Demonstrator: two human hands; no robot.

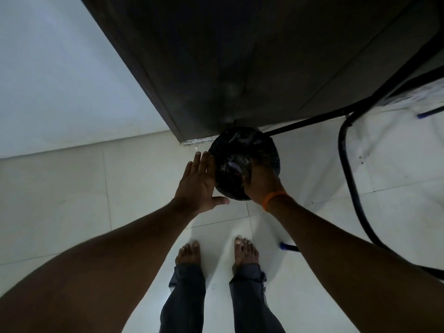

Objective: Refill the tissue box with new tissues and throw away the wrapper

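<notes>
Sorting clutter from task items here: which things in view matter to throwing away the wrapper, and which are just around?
Job:
bin with black liner
wrapper, apparently going in
right hand over the bin
left hand, open beside it

Just there:
dark cabinet
black chair frame

Bin (242,150): round, lined with a black bag, upright on the pale tiled floor against a dark cabinet's corner. Wrapper (234,165): crumpled, glossy, lying inside.

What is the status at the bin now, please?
Left hand open beside bin. Right hand down inside bin; wrapper not clearly visible. Nothing blocking.
</notes>
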